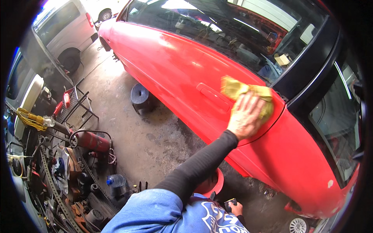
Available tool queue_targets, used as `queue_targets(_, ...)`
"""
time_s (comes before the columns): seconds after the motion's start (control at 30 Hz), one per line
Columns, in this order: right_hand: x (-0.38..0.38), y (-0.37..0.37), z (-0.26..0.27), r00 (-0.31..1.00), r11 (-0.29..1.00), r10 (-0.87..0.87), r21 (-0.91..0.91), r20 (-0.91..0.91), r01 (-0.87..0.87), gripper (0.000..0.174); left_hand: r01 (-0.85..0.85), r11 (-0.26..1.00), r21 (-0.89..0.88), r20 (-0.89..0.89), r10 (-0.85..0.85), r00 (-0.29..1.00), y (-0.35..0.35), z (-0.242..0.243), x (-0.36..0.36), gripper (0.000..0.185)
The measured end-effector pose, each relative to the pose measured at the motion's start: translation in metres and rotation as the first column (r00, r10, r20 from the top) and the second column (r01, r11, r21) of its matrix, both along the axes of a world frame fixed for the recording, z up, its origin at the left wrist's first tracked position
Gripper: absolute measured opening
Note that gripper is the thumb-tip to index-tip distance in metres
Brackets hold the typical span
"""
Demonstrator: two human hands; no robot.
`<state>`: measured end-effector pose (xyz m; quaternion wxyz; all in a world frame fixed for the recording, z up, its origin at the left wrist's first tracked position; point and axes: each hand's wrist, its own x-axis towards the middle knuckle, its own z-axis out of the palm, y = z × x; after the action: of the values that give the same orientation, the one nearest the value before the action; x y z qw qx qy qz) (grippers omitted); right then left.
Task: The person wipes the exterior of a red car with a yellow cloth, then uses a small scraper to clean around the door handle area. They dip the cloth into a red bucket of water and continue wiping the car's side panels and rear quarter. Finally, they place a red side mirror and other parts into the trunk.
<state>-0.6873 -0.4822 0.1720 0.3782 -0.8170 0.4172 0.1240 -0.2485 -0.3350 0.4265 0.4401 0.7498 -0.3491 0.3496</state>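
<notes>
My left hand (246, 115) lies flat, fingers spread, on a crumpled yellow cloth (233, 87). Under it, the cloth rests against the red car door (174, 70), just behind the recessed door handle (214, 97) and close to the rear door seam. The hand and cloth are slightly blurred. Low at the bottom, beside my blue shirt, my right hand (237, 209) grips a small dark block (230, 204); its exact kind is unclear. The rear side panel (294, 154) of the car shows pale spots toward its lower end.
A red bucket (219, 183) stands below my left arm. Near the car is a dark plastic stool (140, 93). To the left are a red cylinder (94, 141), a water bottle (116, 181), a metal frame (77, 104) and cluttered shelving (52, 177). A white van (65, 27) is parked beyond.
</notes>
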Motion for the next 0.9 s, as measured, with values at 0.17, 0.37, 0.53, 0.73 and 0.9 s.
queue_targets(0.17,-0.031,-0.023,0.007,1.0,0.997,-0.024,-0.069,-0.013,0.023,0.04,-0.443,0.861,-0.251,-0.308,0.362,0.88,0.06,-0.059,0.074,0.064)
queue_targets(0.37,-0.079,-0.081,-0.047,0.846,0.976,0.112,-0.102,-0.522,-0.193,0.049,-0.631,0.456,-0.628,-0.697,0.032,0.717,0.034,-0.187,0.081,0.058)
queue_targets(0.53,-0.061,-0.073,-0.062,0.985,0.95,-0.026,0.301,-0.172,0.078,0.025,-0.571,-0.074,-0.817,-0.44,-0.561,0.702,0.095,-0.304,0.144,0.057)
queue_targets(0.73,0.031,0.0,-0.02,0.897,0.993,0.097,0.098,-0.432,-0.06,0.037,-0.629,-0.127,-0.767,-0.408,-0.661,0.63,0.291,-0.42,0.315,0.054)
queue_targets(0.9,0.072,0.025,0.016,0.742,0.968,0.221,0.052,-0.633,-0.244,0.045,-0.525,-0.099,-0.846,-0.253,-0.791,0.557,0.42,-0.531,0.43,0.067)
